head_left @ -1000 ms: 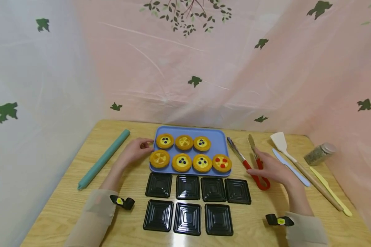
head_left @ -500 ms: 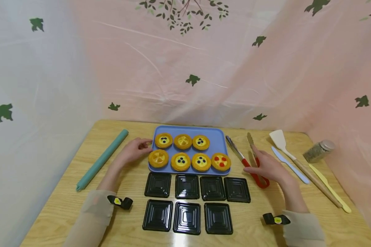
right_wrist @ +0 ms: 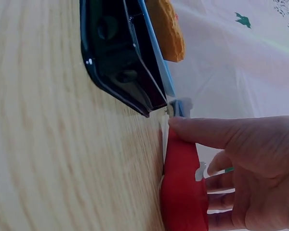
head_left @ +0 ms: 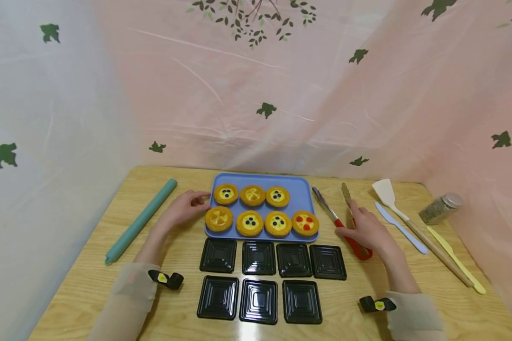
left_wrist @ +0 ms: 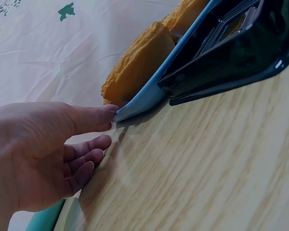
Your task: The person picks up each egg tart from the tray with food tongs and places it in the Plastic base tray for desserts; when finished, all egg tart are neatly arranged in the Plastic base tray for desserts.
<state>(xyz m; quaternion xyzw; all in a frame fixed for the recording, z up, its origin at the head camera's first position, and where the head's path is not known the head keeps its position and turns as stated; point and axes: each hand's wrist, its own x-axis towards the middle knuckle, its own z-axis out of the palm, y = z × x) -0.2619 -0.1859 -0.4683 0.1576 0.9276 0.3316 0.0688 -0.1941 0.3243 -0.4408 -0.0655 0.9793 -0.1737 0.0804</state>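
In the head view my left hand (head_left: 185, 208) is beside the left edge of a blue tray (head_left: 298, 189), its fingers loosely bent. The left wrist view shows one digit (left_wrist: 94, 118) touching the tray's edge. Several round tarts (head_left: 250, 223) stand in two rows on the tray, topped with blue dots, red dots or orange wedges. My right hand (head_left: 369, 229) lies over red-handled metal tongs (head_left: 358, 250) right of the tray. Its thumb rests across one handle, and the other fingers are at the other arm. The tongs lie on the table with their tips apart.
Several black square plastic trays (head_left: 259, 300) form two rows in front of the blue tray. A teal rolling pin (head_left: 141, 222) lies at left. At right are a spatula (head_left: 405, 218), a blue knife (head_left: 403, 229), a yellow knife (head_left: 456, 260) and a spice jar (head_left: 441, 209).
My right hand has shifted slightly left over the tongs, which look unmoved. The left hand stays at the tray's edge. The head view has shifted a little.
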